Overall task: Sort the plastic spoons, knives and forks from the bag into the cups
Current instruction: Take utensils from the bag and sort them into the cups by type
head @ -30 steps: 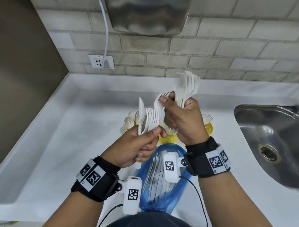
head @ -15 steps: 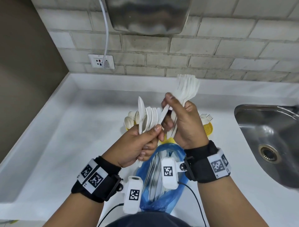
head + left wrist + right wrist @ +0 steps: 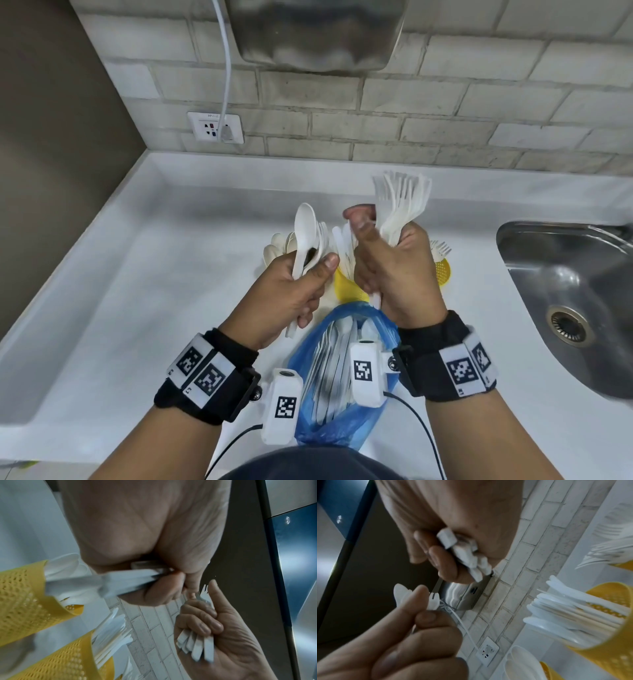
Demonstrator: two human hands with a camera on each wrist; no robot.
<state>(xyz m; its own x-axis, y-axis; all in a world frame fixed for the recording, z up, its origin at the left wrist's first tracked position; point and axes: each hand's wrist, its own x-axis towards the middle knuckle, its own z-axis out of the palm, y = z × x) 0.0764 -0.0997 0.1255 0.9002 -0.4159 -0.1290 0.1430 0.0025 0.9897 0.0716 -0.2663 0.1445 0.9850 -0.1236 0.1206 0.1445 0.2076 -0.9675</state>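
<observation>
My left hand (image 3: 291,291) grips a mixed bunch topped by a spoon (image 3: 305,226); my right hand (image 3: 394,274) is curled round forks (image 3: 402,202), above the cups (image 3: 346,287). Cutlery: light, stiff, slippery (likely to fan); best held mid-handle.

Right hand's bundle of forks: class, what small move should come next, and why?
Probably lower the bundle of forks into the rightmost yellow cup, which already holds forks. The right hand grips a full bundle; the left hand holds mixed pieces.
</observation>
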